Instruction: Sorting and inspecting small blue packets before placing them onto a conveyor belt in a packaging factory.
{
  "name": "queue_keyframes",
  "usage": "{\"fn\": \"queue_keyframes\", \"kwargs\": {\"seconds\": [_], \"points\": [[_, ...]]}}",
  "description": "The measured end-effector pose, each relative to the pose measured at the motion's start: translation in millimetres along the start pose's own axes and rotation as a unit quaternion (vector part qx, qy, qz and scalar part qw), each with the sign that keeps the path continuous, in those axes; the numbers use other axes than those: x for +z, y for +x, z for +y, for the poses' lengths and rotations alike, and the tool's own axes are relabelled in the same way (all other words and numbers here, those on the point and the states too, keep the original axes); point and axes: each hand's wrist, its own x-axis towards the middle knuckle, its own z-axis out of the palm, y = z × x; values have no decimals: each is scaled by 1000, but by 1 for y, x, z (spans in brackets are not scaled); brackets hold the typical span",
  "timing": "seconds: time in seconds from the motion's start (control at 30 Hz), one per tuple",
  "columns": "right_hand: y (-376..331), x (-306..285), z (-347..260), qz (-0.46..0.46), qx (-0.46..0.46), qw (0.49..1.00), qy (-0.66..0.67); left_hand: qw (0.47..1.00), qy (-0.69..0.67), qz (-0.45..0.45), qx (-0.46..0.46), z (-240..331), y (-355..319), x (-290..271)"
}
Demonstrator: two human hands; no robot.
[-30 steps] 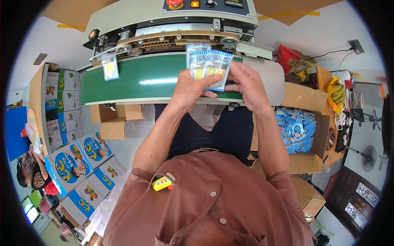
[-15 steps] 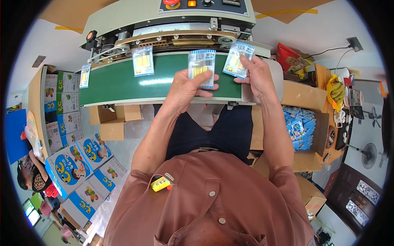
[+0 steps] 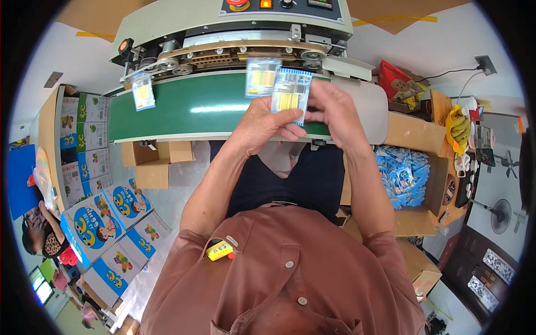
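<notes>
My left hand (image 3: pixel 262 124) is closed on a small clear sachet (image 3: pixel 290 92) with blue striped edges and yellow sticks inside, thumb across its lower front. Beside its right edge is my right hand (image 3: pixel 338 114), its fingers bent and smeared by motion; whether they grip the sachet is unclear. Just left of the held sachet, another sachet (image 3: pixel 259 79) hangs with its top edge at the band of the sealing machine (image 3: pixel 223 40). Farther left, a tilted sachet (image 3: pixel 143 93) is at the machine's far end, over the green conveyor belt (image 3: pixel 206 109).
An open carton (image 3: pixel 416 218) of blue packets (image 3: pixel 403 176) stands at my right. Printed boxes (image 3: pixel 92 226) are stacked at my left, where another person (image 3: pixel 42 234) is seen. An empty-looking carton (image 3: pixel 152 174) sits below the belt. A red button (image 3: pixel 239 3) tops the machine.
The right hand has let go of its sachet, which is now at the sealing band farther left. Sachets on the belt have shifted left. My left hand moved slightly right with its sachet.
</notes>
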Motion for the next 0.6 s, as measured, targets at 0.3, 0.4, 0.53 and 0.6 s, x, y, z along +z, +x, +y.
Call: {"fn": "queue_keyframes", "kwargs": {"seconds": [0.3, 0.4, 0.53, 0.6], "points": [[-4, -39, -4, 93, 4, 995, -30, 997, 49, -30, -60, 2, -5, 10], [11, -38, -7, 87, 21, 995, -41, 997, 42, -30, -49, 0, -8, 1], [25, -29, -4, 63, 45, 995, -66, 998, 35, -32, -37, -3, -13, -4], [31, -23, -1, 51, 53, 994, -76, 998, 32, -33, -34, -3, -15, -6]]}}
